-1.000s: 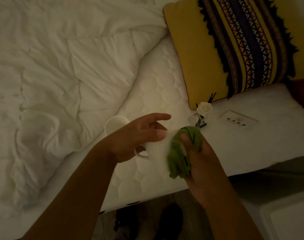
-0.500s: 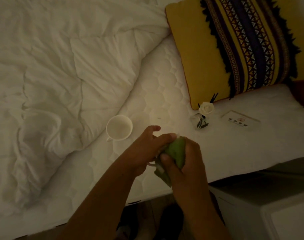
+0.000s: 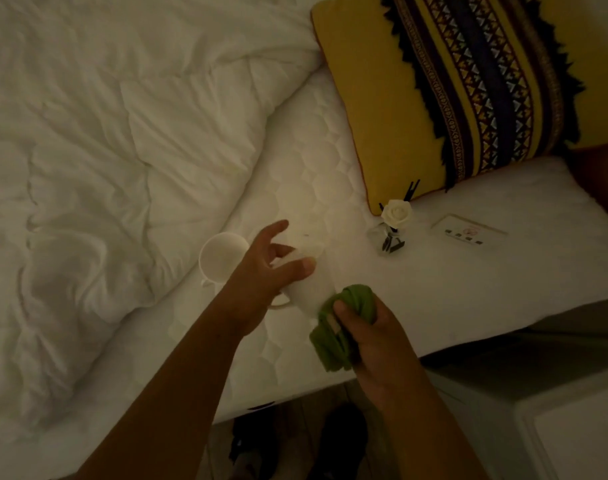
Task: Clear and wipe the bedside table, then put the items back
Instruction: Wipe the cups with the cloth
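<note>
The room is dim. The person stands by the bed (image 3: 306,174) and holds a white mug (image 3: 311,292) up over its edge. The left hand (image 3: 261,282) grips the mug: the thumb lies across its side and the fingers bend round the far side, with one finger sticking out straighter. The mug's handle pokes out under that hand.

The right hand (image 3: 375,341) is closed tight round a bunched green cloth (image 3: 333,348). The top of the cloth touches the lower side of the mug.

A second mug (image 3: 219,258) sits on the bed just behind the left hand, with its open top facing up. Farther right on the bed stands a little glass bottle (image 3: 390,237) with a white rose and black sticks in it. A flat card (image 3: 468,232) lies near it.

A yellow pillow (image 3: 451,88) with dark stripes leans at the head of the bed. A white blanket (image 3: 105,150) is pushed in a heap to the left. A corner of the pale bedside table (image 3: 572,438) shows at the bottom right
</note>
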The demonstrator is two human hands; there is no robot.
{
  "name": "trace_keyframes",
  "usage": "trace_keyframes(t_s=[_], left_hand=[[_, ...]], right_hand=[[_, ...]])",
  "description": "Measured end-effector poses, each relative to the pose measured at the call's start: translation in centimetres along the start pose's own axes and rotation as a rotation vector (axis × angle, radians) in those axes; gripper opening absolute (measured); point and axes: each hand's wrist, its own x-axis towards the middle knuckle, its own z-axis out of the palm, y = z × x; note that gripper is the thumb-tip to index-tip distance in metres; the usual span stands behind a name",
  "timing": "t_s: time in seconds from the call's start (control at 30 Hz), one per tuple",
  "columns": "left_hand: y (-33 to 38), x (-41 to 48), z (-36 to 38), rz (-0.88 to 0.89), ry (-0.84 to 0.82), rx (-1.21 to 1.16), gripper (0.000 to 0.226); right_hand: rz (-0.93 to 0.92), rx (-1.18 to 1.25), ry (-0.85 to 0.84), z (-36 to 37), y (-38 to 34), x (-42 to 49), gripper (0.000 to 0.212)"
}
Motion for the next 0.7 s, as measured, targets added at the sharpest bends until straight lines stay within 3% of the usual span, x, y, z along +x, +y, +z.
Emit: trace_keyframes(t_s=[0.13,0.2,0.27,0.4,0.47,0.57,0.7], left_hand=[[0.8,2.0,0.9,0.171,0.133,0.333,0.101],[1.2,3.1,1.4,0.242,0.165,0.485,0.107],[1.1,4.2,1.8,0.3,0.189,0.587,0.111],[-0.2,5.8,2.1,0.387,0.156,0.857,0.118],[-1.4,6.1,2.0,0.326,0.14,0.886,0.117],[-2.7,6.1,1.9,0.25,0.143,0.905,0.112],[-2.3,5.9,2.1,0.259,0.144,0.974,0.11]], right_hand=[[0.051,-0.246,0.143,-1.0,1.1,-0.3,0.006],[0.084,-0.327,0.212,-1.8,1.4,-0.2,0.028],[0.08,-0.344,0.254,-2.8,1.4,-0.2,0.034],[0.077,-0.273,0.275,-5.2,1.3,-0.1,0.025],[0.07,-0.214,0.233,-6.1,1.2,-0.1,0.003],[0.044,-0.07,0.182,-7.5,1.4,0.1,0.032],[0.047,0.06,0.12,-8.8,1.4,-0.1,0.037]])
